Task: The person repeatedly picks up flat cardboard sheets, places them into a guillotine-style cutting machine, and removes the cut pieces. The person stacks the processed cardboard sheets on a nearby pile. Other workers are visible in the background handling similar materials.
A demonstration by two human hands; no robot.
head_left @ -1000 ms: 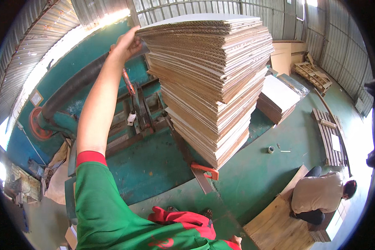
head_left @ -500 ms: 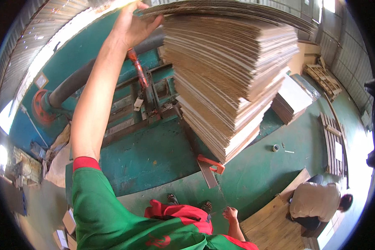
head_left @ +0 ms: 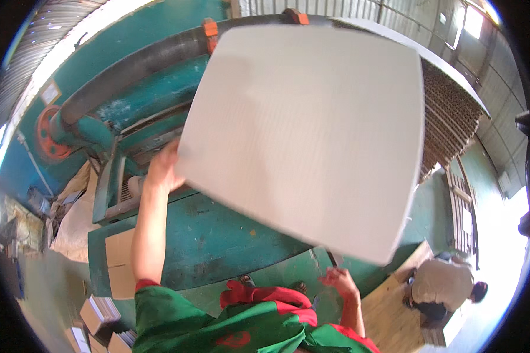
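From where I stand, the large pale-grey flat cardboard sheet (head_left: 312, 141) is up in the air, tilted broad-side over the green metal machine bed (head_left: 218, 250) and hiding part of the tall brown corrugated cardboard stack (head_left: 447, 115) behind its right side. The left hand (head_left: 166, 169) has it by the left edge, near the lower corner, presumably because an edge is the only easy place to grip something so wide and thin. That hand is blurred; it seems to pinch the board between thumb and fingers, though I can't make out each finger. The left forearm rises nearly straight from the body. The right hand (head_left: 340, 282) sits low, just below the sheet's bottom edge, fingers loosely parted and half curled, apparently holding nothing.
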